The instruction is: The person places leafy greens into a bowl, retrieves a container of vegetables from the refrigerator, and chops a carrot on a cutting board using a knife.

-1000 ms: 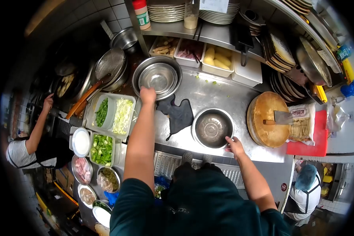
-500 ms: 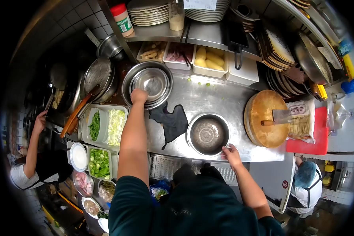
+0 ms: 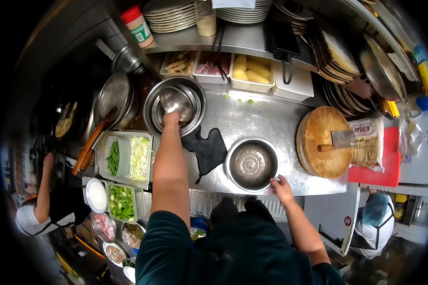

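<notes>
My left hand [image 3: 171,118] grips the near edge of a small steel bowl [image 3: 177,100], which sits tilted among the nested metal bowls. A larger steel basin [image 3: 200,108] surrounds them. On the counter to the right stands a wide metal pot [image 3: 252,164], upright, with a stained bottom and nothing in it. Its near right rim is between the thumb and fingers of my right hand [image 3: 281,188]. A black cloth [image 3: 209,151] lies crumpled between the basin and the pot.
A round wooden chopping board [image 3: 321,123] with a cleaver [image 3: 342,139] stands on the right. Tubs of shredded cabbage [image 3: 139,159] and green leaves [image 3: 121,199] are at left. Food tubs [image 3: 253,85] line the back under a shelf [image 3: 180,43]. A co-worker's arm [image 3: 43,185] is far left.
The small bowl has tipped within the nest, with my left hand on its edge. My right hand stays on the pot's rim. The co-worker's hand at left has lowered.
</notes>
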`<state>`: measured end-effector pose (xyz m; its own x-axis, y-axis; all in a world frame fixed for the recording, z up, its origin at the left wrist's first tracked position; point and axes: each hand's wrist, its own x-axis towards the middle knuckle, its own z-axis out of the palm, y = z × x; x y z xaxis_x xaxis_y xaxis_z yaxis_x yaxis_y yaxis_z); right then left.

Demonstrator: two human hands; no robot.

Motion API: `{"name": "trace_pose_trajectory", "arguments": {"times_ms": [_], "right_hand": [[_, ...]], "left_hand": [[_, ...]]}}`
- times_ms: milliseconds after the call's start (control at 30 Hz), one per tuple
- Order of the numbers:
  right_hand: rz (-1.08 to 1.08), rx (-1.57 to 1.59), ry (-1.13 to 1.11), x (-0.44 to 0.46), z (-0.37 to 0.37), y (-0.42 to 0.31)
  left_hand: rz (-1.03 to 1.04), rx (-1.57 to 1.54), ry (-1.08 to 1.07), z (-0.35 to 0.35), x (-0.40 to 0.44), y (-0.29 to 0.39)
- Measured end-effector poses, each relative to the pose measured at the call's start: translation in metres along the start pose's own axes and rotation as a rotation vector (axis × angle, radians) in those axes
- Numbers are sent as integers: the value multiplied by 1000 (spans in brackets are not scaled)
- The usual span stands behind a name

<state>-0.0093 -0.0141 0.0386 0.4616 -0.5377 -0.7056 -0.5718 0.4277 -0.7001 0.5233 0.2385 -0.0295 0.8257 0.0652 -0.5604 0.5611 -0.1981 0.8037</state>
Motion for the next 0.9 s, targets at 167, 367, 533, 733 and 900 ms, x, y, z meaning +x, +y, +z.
{"name": "trace_pose_trajectory", "arguments": {"times_ms": [167,367,533,733,900], "right_hand": [[40,-13,-13,-7,-6,-13],[-2,-32,-28,5,-2,-20],[-57,-226,-26,30,-1,-11],[-88,-241,32,24,1,-16],[-33,-140,56,12,-10,-22]], "left_hand": [[-177,-101,180,11,-31,27],[-237,-221,275,-12,6,31],[88,-55,249,-35,-107,64],[191,-226,208,-76,-128,54],[217,-242,285,-105,-123,65]]}}
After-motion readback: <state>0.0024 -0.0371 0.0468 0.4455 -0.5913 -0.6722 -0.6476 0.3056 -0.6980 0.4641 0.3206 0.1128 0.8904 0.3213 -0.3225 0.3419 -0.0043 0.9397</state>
